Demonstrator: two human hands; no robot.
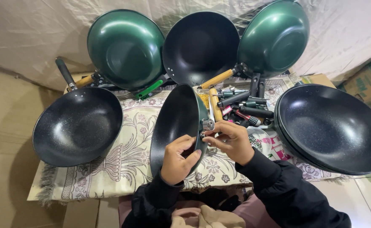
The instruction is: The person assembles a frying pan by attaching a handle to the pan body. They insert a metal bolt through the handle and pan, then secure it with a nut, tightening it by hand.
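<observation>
Gripping: left hand (177, 158) is closed on the rim of the tilted wok (177, 122) — thumb on the dark inside, fingers (184, 142) curled over the edge.
Pinching: right hand (232, 139) has its fingertips drawn together at the wok's green outer wall, just below the metal socket (208, 124); what they hold is too small to tell.
Tilted wok: stands on edge at the middle of the patterned cloth (122, 164), dark inside facing left.
Loose handles: a heap of black and wooden handles (240, 107) lies just right of the tilted wok, behind the right hand.
Right of the tilted wok: a stack of black woks (331, 128), open side up.
Left of the tilted wok: one black wok with a handle (77, 126) lying partly on the cloth.
Behind the tilted wok: three woks lean on the draped sheet — green (126, 48), black (200, 46), green (274, 38).
Counter: covered by the cloth, fringe at its left end.
</observation>
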